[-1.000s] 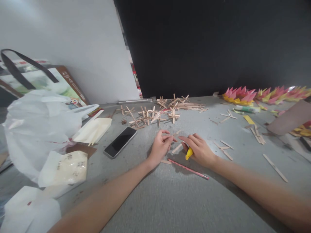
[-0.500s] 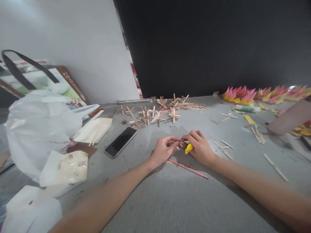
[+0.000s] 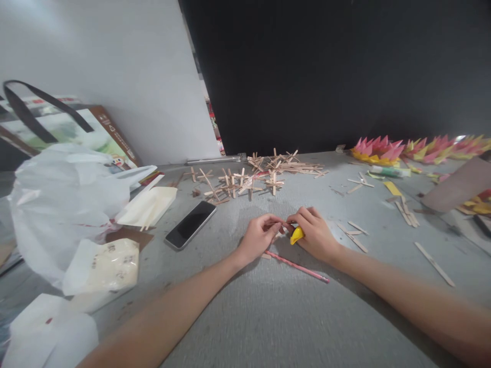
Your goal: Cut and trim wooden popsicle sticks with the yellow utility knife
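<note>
A grey tabletop [image 3: 245,317] bears a phone [image 3: 191,224], wooden sticks [image 3: 274,183], paper crowns [image 3: 378,151] and a pink pencil [image 3: 297,266].

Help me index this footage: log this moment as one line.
left hand: fingers bunched, grip unclear | right hand: holds yellow object, fingertips near left's | pink pencil: lying nearer camera | phone: left, screen dark | crossed sticks: beyond hands

left of your fingers [image 3: 268,219]: phone [image 3: 191,225], then plastic bag [image 3: 65,194] | nearer you: pencil [image 3: 298,267] | beyond: stick pile [image 3: 274,185] | right: loose sticks [image 3: 356,241]
</note>
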Demonstrator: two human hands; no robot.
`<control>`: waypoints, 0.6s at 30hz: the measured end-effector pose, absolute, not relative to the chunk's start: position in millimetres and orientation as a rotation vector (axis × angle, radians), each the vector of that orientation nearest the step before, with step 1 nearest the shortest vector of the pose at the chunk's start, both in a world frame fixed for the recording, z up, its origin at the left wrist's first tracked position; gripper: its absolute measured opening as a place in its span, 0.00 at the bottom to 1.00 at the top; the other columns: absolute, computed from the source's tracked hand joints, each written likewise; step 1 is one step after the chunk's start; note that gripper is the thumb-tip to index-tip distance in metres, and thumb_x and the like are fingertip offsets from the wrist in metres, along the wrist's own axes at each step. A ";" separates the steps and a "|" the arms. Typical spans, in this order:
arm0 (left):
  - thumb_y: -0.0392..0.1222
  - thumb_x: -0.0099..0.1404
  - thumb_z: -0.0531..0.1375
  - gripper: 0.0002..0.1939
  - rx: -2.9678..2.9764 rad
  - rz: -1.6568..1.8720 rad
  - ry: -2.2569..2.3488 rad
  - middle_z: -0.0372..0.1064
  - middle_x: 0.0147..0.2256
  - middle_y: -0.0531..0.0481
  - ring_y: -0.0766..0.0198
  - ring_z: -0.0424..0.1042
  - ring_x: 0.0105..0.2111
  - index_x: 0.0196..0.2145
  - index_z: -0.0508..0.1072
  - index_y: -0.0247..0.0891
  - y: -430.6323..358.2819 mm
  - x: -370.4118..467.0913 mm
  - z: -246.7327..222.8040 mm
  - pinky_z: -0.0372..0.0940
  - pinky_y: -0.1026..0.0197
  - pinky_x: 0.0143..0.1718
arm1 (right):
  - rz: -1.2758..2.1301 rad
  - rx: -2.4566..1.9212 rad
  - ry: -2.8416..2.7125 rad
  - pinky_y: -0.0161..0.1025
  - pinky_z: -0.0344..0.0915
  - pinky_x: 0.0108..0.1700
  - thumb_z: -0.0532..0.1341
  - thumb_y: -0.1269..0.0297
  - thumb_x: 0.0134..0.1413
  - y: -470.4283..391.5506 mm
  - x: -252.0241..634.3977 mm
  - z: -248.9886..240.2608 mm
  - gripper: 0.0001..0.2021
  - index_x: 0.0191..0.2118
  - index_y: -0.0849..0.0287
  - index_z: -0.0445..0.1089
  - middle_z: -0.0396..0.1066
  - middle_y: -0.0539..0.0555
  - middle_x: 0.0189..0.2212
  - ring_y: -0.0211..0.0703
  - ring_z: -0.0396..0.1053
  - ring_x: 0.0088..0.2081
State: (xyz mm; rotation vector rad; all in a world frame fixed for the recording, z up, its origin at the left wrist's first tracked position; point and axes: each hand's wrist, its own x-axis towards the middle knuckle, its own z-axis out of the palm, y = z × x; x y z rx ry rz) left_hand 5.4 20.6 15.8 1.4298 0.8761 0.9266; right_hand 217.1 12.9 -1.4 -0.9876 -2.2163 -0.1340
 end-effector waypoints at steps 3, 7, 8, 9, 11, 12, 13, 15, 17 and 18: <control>0.55 0.67 0.64 0.17 1.439 0.932 0.889 0.75 0.32 0.48 0.70 0.63 0.21 0.39 0.76 0.35 20.0 5.0 16.6 0.60 0.64 0.25 | -0.134 -1.003 -2.200 0.47 0.62 0.46 0.61 0.77 0.62 13.4 217.2 -2.3 0.09 0.43 0.54 0.67 0.74 0.54 0.39 0.49 0.69 0.39; 0.54 0.67 0.65 0.16 1.420 0.960 0.904 0.74 0.30 0.49 0.70 0.63 0.21 0.38 0.75 0.36 19.6 5.8 16.9 0.60 0.65 0.24 | -0.140 -1.016 -2.168 0.47 0.62 0.45 0.61 0.76 0.63 14.5 217.3 -3.8 0.09 0.43 0.54 0.67 0.75 0.53 0.38 0.49 0.69 0.39; 0.53 0.67 0.65 0.16 1.419 0.963 0.905 0.74 0.30 0.49 0.70 0.63 0.21 0.38 0.75 0.36 19.4 6.2 17.0 0.60 0.65 0.24 | -0.140 -1.017 -2.167 0.47 0.62 0.45 0.61 0.76 0.63 14.8 217.2 -4.1 0.09 0.43 0.54 0.67 0.75 0.53 0.38 0.49 0.69 0.39; 0.53 0.66 0.65 0.16 1.421 0.965 0.907 0.74 0.30 0.50 0.70 0.63 0.21 0.38 0.75 0.36 19.3 6.5 17.3 0.60 0.65 0.24 | -0.142 -1.017 -2.165 0.47 0.62 0.45 0.61 0.75 0.63 15.0 217.1 -4.2 0.08 0.43 0.54 0.67 0.75 0.53 0.38 0.49 0.70 0.39; 0.53 0.66 0.65 0.16 1.423 0.971 0.912 0.73 0.30 0.50 0.70 0.63 0.21 0.38 0.74 0.36 19.1 7.0 17.8 0.60 0.65 0.24 | -0.145 -1.014 -2.156 0.47 0.62 0.45 0.61 0.75 0.64 15.3 216.7 -4.1 0.08 0.43 0.54 0.67 0.74 0.53 0.38 0.48 0.70 0.39; 0.54 0.66 0.65 0.16 1.421 0.976 0.919 0.73 0.30 0.50 0.71 0.63 0.21 0.38 0.74 0.36 19.1 7.2 18.1 0.60 0.65 0.23 | -0.147 -1.013 -2.149 0.46 0.62 0.44 0.61 0.74 0.65 15.3 216.5 -3.8 0.07 0.42 0.54 0.68 0.74 0.53 0.38 0.48 0.69 0.38; 0.54 0.66 0.65 0.17 1.416 0.987 0.927 0.73 0.30 0.51 0.71 0.63 0.21 0.37 0.73 0.36 19.3 7.3 18.3 0.59 0.66 0.23 | -0.151 -1.012 -2.137 0.46 0.63 0.44 0.61 0.74 0.65 15.2 216.3 -3.4 0.06 0.42 0.54 0.68 0.74 0.53 0.37 0.48 0.69 0.38; 0.55 0.67 0.65 0.17 1.405 1.014 0.943 0.72 0.30 0.52 0.71 0.62 0.20 0.38 0.71 0.37 20.2 7.3 18.1 0.59 0.66 0.22 | -0.158 -1.007 -2.115 0.45 0.63 0.43 0.61 0.73 0.66 15.1 216.2 -2.4 0.05 0.41 0.54 0.68 0.72 0.53 0.36 0.47 0.69 0.37; 0.56 0.68 0.63 0.18 1.396 1.044 0.965 0.72 0.31 0.52 0.72 0.62 0.19 0.39 0.70 0.37 21.7 7.2 17.0 0.58 0.66 0.22 | -0.164 -1.002 -2.101 0.45 0.63 0.42 0.61 0.72 0.66 14.9 216.2 -1.8 0.05 0.41 0.54 0.68 0.71 0.53 0.35 0.47 0.68 0.37; 0.56 0.68 0.63 0.18 1.389 1.053 0.979 0.72 0.31 0.52 0.73 0.62 0.18 0.40 0.69 0.37 22.6 7.2 16.2 0.57 0.66 0.21 | -0.166 -1.001 -2.098 0.45 0.63 0.42 0.61 0.72 0.66 14.8 216.2 -1.7 0.04 0.41 0.54 0.68 0.71 0.53 0.35 0.47 0.68 0.37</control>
